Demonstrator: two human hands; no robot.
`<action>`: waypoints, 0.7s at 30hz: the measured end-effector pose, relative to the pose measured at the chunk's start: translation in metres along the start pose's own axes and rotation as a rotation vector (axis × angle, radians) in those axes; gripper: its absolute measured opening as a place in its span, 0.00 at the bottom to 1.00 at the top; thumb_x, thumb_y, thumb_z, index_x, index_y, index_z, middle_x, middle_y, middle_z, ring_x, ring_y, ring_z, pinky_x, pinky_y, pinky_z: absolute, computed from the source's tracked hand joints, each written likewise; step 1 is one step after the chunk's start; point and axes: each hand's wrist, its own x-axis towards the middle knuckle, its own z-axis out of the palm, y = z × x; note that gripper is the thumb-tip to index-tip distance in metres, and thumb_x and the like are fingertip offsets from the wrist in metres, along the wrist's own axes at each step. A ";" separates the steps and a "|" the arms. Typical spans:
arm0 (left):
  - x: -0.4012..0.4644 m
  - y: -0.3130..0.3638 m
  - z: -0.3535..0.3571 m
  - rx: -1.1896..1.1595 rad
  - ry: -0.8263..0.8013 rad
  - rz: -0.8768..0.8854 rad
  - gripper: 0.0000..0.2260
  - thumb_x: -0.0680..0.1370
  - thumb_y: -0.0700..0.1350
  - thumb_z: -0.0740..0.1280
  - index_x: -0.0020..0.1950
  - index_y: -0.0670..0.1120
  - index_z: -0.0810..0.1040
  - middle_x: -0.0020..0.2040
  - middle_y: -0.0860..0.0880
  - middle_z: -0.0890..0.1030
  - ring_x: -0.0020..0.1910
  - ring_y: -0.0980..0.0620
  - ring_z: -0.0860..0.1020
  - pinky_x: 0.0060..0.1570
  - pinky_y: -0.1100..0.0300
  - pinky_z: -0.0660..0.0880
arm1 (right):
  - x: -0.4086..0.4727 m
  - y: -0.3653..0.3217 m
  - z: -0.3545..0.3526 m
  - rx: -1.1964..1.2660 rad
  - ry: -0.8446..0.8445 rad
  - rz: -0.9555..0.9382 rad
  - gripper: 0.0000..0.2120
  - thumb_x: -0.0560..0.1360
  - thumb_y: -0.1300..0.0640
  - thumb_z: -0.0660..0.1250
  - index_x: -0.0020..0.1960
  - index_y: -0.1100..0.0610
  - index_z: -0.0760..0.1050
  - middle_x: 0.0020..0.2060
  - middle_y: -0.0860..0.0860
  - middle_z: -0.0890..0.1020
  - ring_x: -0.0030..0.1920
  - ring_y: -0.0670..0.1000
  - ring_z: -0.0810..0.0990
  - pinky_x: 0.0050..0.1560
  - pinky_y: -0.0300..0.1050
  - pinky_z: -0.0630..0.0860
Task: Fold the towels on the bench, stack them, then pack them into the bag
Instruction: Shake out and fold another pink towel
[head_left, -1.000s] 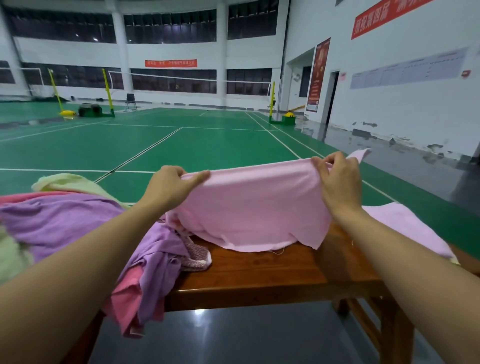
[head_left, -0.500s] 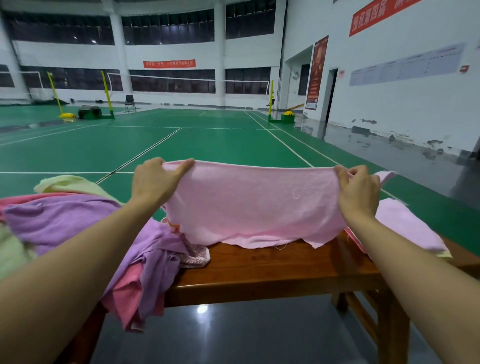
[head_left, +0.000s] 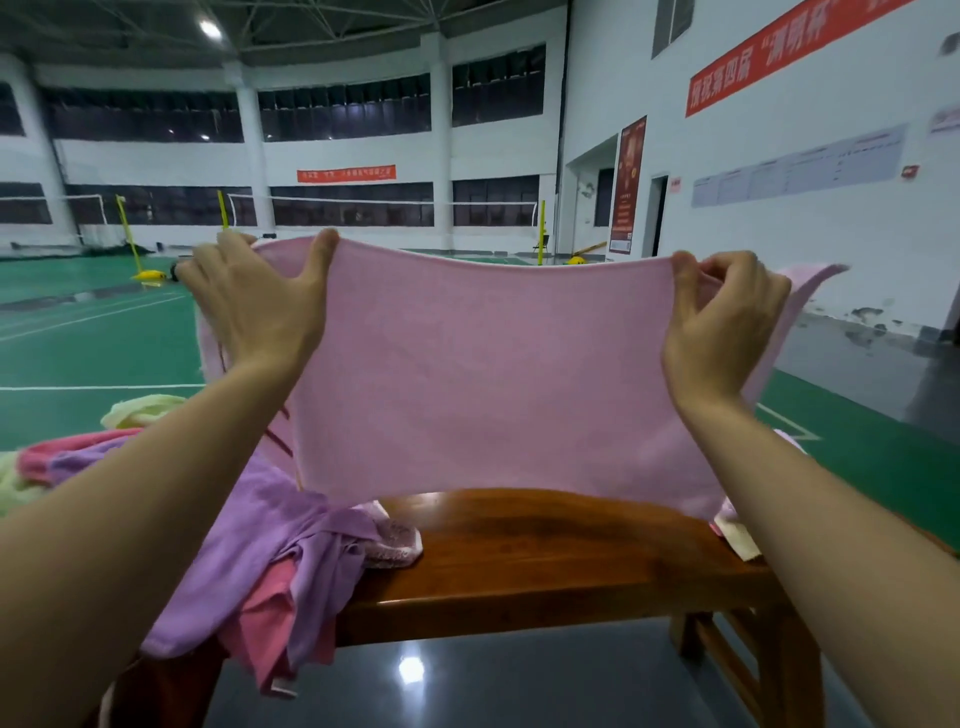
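A light pink towel (head_left: 493, 374) hangs spread out in the air above the wooden bench (head_left: 545, 566). My left hand (head_left: 260, 306) pinches its top left edge and my right hand (head_left: 722, 317) pinches its top right edge. The cloth is stretched between them and its lower edge hangs just above the bench top. A heap of unfolded towels (head_left: 260, 561), purple, pink and pale green, lies on the bench's left end and droops over its front. No bag is in view.
A folded pale item (head_left: 737, 538) lies on the bench's right end, mostly hidden behind my right arm. Beyond the bench is a green badminton court (head_left: 93, 338) with nets and yellow posts. A dark glossy floor (head_left: 467, 686) lies below the bench.
Both hands have lifted the pink towel up off the bench and spread it wider, so it now hangs flat in the air. The view has tilted upward.
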 end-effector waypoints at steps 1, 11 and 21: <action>0.004 0.004 -0.004 -0.012 0.017 0.006 0.39 0.73 0.76 0.59 0.60 0.40 0.71 0.61 0.40 0.72 0.63 0.39 0.67 0.66 0.46 0.62 | 0.006 -0.003 -0.002 0.016 0.032 -0.002 0.24 0.82 0.37 0.59 0.54 0.59 0.76 0.48 0.53 0.79 0.51 0.54 0.72 0.50 0.42 0.68; 0.006 0.006 -0.012 0.073 0.108 0.058 0.40 0.72 0.78 0.55 0.58 0.41 0.71 0.61 0.39 0.72 0.64 0.38 0.68 0.72 0.44 0.60 | 0.006 -0.004 -0.010 -0.004 0.148 -0.059 0.23 0.83 0.40 0.60 0.51 0.61 0.76 0.47 0.56 0.79 0.52 0.58 0.73 0.51 0.47 0.69; -0.056 -0.080 0.077 0.447 -0.253 0.252 0.34 0.74 0.74 0.58 0.50 0.41 0.67 0.51 0.39 0.70 0.54 0.38 0.69 0.74 0.37 0.55 | -0.082 0.099 0.049 -0.270 -0.463 0.026 0.19 0.81 0.41 0.60 0.47 0.57 0.74 0.44 0.54 0.78 0.50 0.55 0.70 0.59 0.55 0.67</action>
